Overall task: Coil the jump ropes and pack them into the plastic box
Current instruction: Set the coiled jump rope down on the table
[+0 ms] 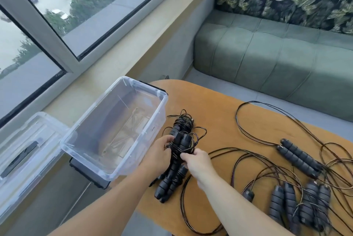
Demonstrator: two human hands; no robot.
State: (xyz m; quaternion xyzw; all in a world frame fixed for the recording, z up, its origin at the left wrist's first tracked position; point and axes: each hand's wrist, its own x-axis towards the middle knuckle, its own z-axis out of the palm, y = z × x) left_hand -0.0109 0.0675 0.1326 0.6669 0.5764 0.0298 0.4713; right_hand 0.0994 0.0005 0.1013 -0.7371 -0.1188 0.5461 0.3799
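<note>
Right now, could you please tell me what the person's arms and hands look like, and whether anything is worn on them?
Both forearms are bare as far as the frame shows. The left hand and right hand show no gloves, rings, watch or visible sleeves.

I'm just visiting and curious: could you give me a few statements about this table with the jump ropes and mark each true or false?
1. The plastic box holds no ropes. True.
2. Both hands grip the wound rope bundle. True: left hand, right hand.
3. The lid is on the box. False: it lies beside it on the sill.
4. All ropes are coiled. False: loose ropes sprawl over the table.
</note>
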